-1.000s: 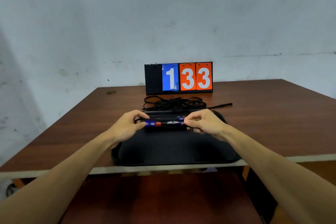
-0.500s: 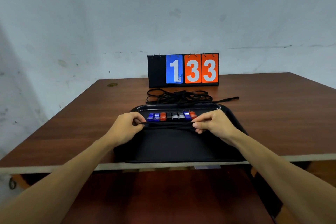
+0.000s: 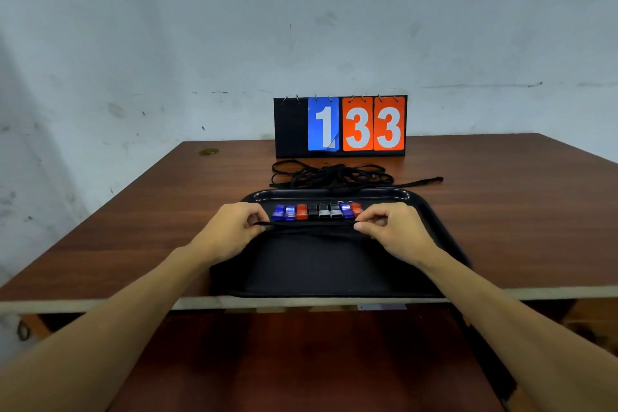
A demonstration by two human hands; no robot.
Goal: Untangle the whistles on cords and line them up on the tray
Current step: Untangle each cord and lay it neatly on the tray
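Observation:
Several whistles (image 3: 317,211), blue, red, black and grey, lie side by side in a row across the far part of the black tray (image 3: 434,221). Their black cords run back over the tray's far rim into a loose pile (image 3: 329,175) on the table. A black cord (image 3: 309,227) stretches straight across the tray just in front of the row. My left hand (image 3: 230,231) pinches its left end and my right hand (image 3: 394,231) pinches its right end.
A flip scoreboard (image 3: 339,126) reading 1 and 33 stands behind the cord pile, near the wall. One cord end (image 3: 424,181) trails right on the brown table (image 3: 518,210). The tray reaches the table's near edge (image 3: 100,304).
Both hands drew back from the whistle row toward me, pulling a black cord taut between them. The row, earlier partly covered by my fingers, now shows in full.

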